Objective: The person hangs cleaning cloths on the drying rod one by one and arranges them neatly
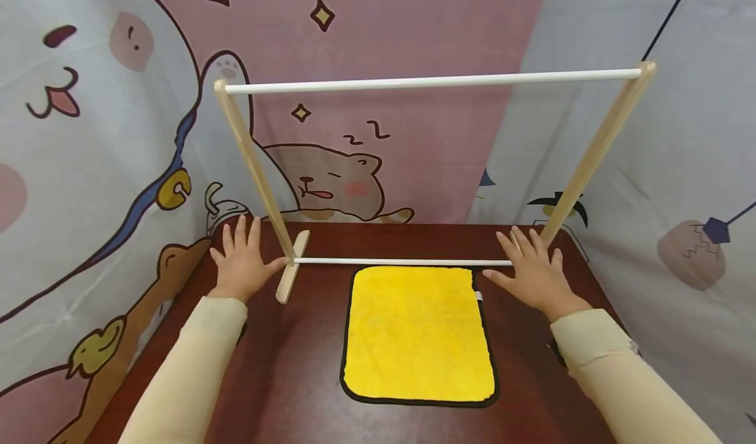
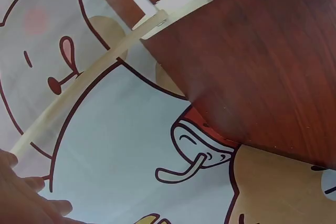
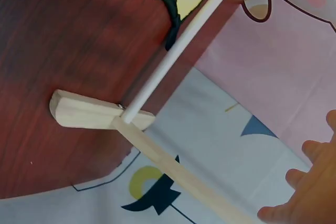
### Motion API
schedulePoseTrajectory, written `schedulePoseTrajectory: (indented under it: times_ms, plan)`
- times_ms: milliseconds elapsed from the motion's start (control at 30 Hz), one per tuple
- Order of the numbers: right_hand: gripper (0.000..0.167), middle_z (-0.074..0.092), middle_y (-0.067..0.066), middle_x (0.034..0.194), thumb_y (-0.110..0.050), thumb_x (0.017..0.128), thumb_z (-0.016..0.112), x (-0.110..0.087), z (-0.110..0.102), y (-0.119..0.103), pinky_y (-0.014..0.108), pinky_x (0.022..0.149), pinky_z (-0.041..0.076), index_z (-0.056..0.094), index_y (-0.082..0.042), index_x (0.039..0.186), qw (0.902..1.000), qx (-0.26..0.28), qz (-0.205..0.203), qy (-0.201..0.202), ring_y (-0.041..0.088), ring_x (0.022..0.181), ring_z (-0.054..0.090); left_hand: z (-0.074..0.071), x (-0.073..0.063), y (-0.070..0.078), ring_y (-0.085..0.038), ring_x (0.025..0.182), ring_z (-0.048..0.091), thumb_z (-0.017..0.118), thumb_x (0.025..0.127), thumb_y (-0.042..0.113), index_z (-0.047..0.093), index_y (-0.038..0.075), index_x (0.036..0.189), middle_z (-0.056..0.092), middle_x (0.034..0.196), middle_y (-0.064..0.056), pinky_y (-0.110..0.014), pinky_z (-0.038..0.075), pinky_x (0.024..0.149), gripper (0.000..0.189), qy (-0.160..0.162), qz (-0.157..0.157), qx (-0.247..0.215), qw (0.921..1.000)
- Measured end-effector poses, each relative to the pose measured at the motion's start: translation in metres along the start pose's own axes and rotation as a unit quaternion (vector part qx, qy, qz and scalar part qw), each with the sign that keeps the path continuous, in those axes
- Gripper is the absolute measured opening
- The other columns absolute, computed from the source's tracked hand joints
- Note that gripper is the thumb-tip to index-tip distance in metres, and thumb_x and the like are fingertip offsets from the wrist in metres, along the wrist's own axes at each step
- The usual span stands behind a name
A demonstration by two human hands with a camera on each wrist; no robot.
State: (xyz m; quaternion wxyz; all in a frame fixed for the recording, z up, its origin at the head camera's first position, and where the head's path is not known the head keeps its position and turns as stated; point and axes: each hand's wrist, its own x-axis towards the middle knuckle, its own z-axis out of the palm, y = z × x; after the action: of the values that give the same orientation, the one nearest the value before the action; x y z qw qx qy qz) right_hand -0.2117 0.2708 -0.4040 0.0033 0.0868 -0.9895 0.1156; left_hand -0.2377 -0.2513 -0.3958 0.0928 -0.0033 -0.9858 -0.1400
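A yellow cloth with a black border and a small white tag lies flat on the table, in front of a wooden rack with white upper and lower rods. My left hand, fingers spread, is beside the rack's left foot, its thumb overlapping the foot in the head view. My right hand is spread too, over the right end of the lower rod, and hides the right foot there. The right wrist view shows that foot on the table. Neither hand holds anything.
The dark red wooden table reaches back to a printed cartoon curtain that stands behind it and along both sides. The upper rod spans high across the rack.
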Motion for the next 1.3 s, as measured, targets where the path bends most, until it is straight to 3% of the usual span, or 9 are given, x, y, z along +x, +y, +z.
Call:
schedulePoseTrajectory:
  times_ms: [433,733,1000,1300]
  plan:
    - [0.093,0.007,0.020,0.160,-0.059,0.088,0.059,0.007,0.029,0.000,0.079,0.099,0.005,0.014,-0.014,0.156,0.9991,0.029,-0.029,0.001,0.041,0.145,-0.004,-0.019,0.026,0.013,-0.050,0.142,0.002,0.069,0.085,0.051,0.005,0.006,0.155,0.004,0.157,-0.027,-0.075,0.012,0.103,0.105,0.031,-0.019,-0.066,0.9972]
    - [0.093,0.010,0.023,0.158,-0.056,0.088,0.061,0.007,0.043,-0.005,0.076,0.103,0.004,0.015,-0.011,0.156,0.9957,0.088,-0.021,-0.020,0.047,0.143,0.004,-0.026,0.041,0.017,-0.046,0.144,0.003,0.067,0.088,0.045,0.002,0.006,0.155,0.004,0.158,-0.026,-0.073,0.013,0.105,0.101,0.016,-0.034,-0.127,0.9912]
    - [0.089,0.015,0.024,0.157,-0.051,0.089,0.064,0.007,0.065,-0.008,0.075,0.102,0.013,0.020,-0.009,0.154,0.9939,0.105,-0.016,-0.027,0.050,0.140,0.014,-0.032,0.053,0.019,-0.043,0.144,0.009,0.065,0.092,0.041,0.002,0.006,0.155,0.009,0.157,-0.025,-0.064,0.015,0.111,0.096,0.024,-0.041,-0.185,0.9817]
    - [0.084,0.022,0.023,0.155,-0.045,0.089,0.066,0.005,0.090,-0.011,0.075,0.101,0.017,0.025,-0.008,0.153,0.9929,0.116,-0.014,-0.026,0.049,0.138,0.020,-0.043,0.061,0.030,-0.038,0.145,0.012,0.064,0.093,0.038,0.003,0.011,0.156,0.010,0.158,-0.023,-0.054,0.019,0.114,0.092,0.041,-0.061,-0.254,0.9643]
